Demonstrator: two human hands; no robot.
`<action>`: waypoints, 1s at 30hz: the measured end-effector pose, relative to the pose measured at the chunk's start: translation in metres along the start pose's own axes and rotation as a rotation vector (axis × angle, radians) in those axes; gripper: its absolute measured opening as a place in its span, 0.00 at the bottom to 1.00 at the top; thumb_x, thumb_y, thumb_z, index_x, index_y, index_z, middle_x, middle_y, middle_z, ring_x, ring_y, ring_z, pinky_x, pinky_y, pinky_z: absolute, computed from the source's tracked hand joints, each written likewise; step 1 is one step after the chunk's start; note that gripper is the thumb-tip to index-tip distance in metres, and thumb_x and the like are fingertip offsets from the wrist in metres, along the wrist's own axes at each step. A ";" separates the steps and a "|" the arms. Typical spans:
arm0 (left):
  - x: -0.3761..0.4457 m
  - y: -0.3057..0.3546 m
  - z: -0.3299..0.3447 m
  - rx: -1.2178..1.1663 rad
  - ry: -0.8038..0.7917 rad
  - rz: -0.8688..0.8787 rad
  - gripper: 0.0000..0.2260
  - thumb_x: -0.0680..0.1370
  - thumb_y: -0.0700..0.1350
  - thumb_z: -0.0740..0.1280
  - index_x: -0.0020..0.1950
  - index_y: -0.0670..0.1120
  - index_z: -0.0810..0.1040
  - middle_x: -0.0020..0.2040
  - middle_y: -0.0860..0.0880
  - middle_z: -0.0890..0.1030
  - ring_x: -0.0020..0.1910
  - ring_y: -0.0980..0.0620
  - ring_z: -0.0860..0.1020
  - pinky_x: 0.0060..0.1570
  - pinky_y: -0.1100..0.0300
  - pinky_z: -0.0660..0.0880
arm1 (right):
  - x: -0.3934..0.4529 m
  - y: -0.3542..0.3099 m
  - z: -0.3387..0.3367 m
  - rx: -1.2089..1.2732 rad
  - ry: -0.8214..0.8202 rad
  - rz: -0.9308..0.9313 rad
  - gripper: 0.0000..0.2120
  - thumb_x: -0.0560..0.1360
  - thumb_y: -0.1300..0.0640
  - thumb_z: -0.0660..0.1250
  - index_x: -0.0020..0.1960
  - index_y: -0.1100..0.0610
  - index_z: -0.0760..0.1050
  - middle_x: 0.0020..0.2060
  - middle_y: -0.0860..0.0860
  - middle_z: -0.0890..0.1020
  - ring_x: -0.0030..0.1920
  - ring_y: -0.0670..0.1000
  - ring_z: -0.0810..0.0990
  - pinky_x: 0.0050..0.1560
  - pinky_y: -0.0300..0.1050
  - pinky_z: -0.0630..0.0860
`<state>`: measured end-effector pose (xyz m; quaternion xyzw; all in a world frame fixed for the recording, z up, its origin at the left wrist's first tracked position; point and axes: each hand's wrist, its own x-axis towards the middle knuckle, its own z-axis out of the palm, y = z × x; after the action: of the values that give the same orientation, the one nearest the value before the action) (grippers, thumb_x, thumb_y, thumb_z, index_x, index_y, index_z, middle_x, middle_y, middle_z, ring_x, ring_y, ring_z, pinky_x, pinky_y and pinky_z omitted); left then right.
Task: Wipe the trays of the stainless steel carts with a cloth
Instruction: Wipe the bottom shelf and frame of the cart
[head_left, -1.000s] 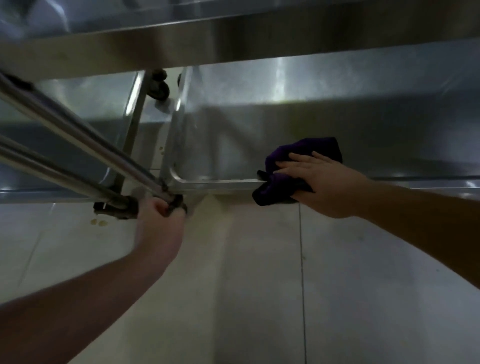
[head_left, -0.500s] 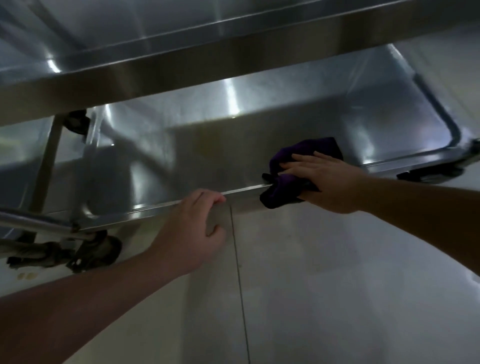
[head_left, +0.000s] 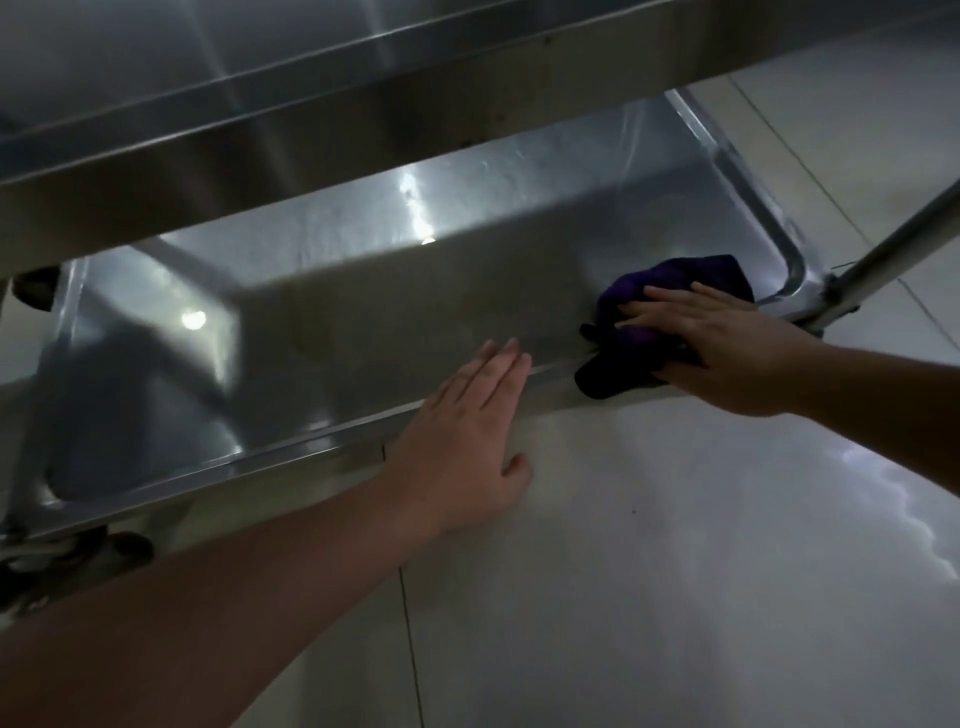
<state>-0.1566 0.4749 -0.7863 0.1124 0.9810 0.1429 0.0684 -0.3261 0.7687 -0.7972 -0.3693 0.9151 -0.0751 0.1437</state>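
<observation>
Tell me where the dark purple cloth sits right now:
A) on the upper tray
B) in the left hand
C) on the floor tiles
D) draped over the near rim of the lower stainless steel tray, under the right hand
D: the dark purple cloth straddles the lower stainless steel tray rim, pressed by the right hand; the left hand lies flat, holding nothing.

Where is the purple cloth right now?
In the head view, the purple cloth lies right of centre, draped over the lower tray's near rim by its right corner, under the right hand.
</observation>
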 end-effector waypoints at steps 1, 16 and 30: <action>0.006 0.004 0.003 0.020 -0.005 0.023 0.43 0.80 0.56 0.65 0.87 0.49 0.45 0.87 0.53 0.42 0.85 0.57 0.39 0.80 0.62 0.37 | -0.004 0.008 -0.003 -0.001 0.004 0.018 0.31 0.78 0.30 0.50 0.79 0.34 0.53 0.74 0.30 0.54 0.74 0.26 0.36 0.76 0.40 0.37; 0.044 0.020 0.034 0.203 -0.017 0.045 0.48 0.75 0.65 0.62 0.87 0.43 0.48 0.87 0.46 0.49 0.86 0.49 0.47 0.84 0.49 0.49 | -0.009 0.048 -0.004 0.110 0.209 0.392 0.25 0.82 0.39 0.53 0.78 0.39 0.62 0.80 0.43 0.62 0.81 0.49 0.55 0.78 0.50 0.47; 0.046 0.016 0.035 0.127 0.015 0.058 0.46 0.75 0.64 0.67 0.86 0.44 0.55 0.87 0.47 0.54 0.86 0.51 0.49 0.83 0.49 0.53 | 0.150 -0.010 -0.029 0.196 0.181 0.228 0.26 0.80 0.47 0.62 0.77 0.48 0.68 0.77 0.55 0.69 0.76 0.59 0.66 0.76 0.54 0.59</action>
<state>-0.1917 0.5105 -0.8191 0.1439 0.9848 0.0833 0.0493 -0.4315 0.6578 -0.7983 -0.2392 0.9484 -0.1803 0.1037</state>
